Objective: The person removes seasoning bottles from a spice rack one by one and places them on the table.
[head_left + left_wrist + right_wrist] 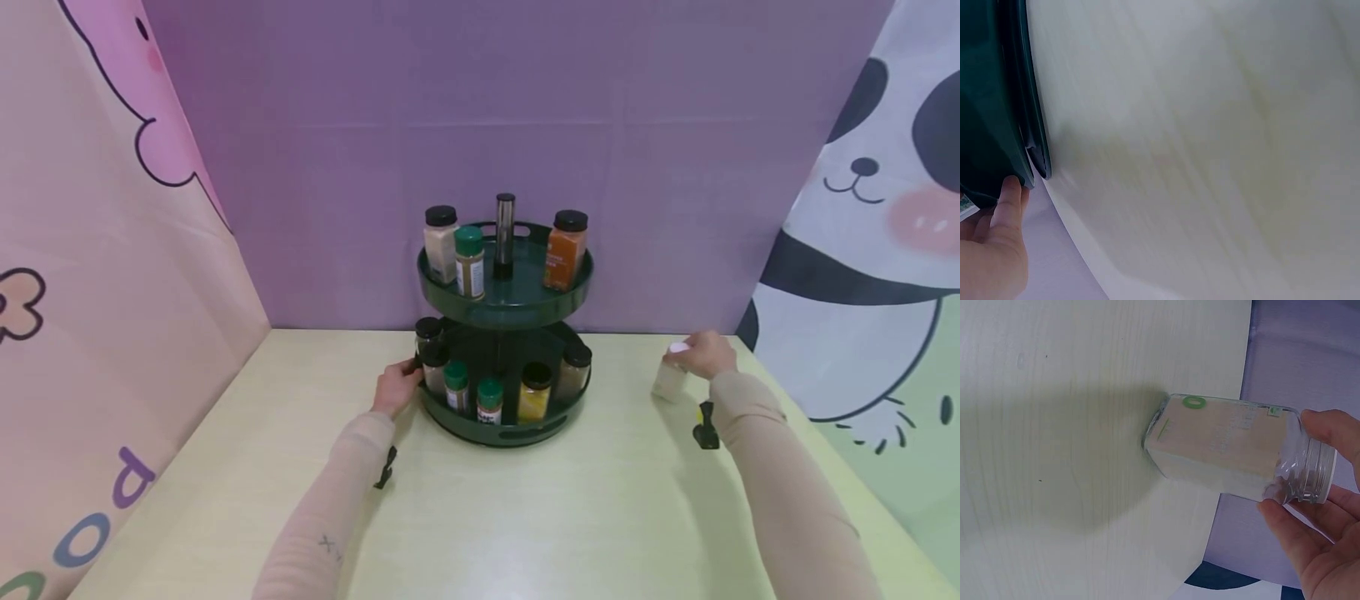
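Your right hand (708, 354) has the clear jar (1229, 444) pinched up at the neck, thumb and fingers closed round it. The jar's off to the right of the rack, near the back of the table (225, 433), and it's leaning. Can't tell if the base touches down. Your left hand (397, 387) has its fingers against the lower tray's (480, 430) left rim; can't tell if it's a real grip or just a touch.

What I'd watch: holding it that high, the jar could swing or slip if you pinch loosely. Can't tell if that whitish top is a proper lid; if it isn't, more tilt might mean a spill. And if the left hand shoves the tray, the jars on it could rattle or topple.

Further out, the brownish jar (573, 373) on the lower tray blocks the side facing your right hand, and the upper tray (502, 315) overhangs, so headroom looks tight. Up there, an orange jar (564, 254) sits right of the post (505, 233). Purple backdrop (450, 150) is right behind.
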Demonstrator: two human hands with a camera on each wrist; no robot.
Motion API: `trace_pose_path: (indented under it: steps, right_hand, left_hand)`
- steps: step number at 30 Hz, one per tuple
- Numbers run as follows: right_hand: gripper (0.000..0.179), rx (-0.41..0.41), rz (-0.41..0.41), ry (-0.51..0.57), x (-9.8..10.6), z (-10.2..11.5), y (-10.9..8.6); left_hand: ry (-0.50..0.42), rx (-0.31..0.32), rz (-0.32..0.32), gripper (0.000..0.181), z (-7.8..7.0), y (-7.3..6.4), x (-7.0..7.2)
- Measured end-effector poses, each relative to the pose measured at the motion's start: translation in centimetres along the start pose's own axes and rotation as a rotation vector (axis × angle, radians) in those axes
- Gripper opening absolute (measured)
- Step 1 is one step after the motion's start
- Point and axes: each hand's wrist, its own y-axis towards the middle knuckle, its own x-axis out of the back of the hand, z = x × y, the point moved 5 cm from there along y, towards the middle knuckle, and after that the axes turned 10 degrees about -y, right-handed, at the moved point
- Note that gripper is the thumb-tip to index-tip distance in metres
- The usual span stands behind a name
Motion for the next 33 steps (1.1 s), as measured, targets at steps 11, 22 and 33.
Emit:
trace_pose_path:
  steps: [11,22,33]
  right_hand:
    - [0.054,-0.021,0.011,-0.005,-0.2,-0.6,0.4]
    - [0.063,-0.06,0.064,0.004,-0.8,-2.0,1.0]
    - [0.06,-0.064,0.093,-0.002,-0.4,-0.7,-0.3]
  left_hand:
    - [-0.006,0.005,-0.002,0.042,0.2,0.0,-0.1]
    - [-0.005,0.001,-0.011,0.042,0.2,0.0,0.0]
    - [-0.039,-0.025,-0.007,0.042,0.8,0.6,-0.1]
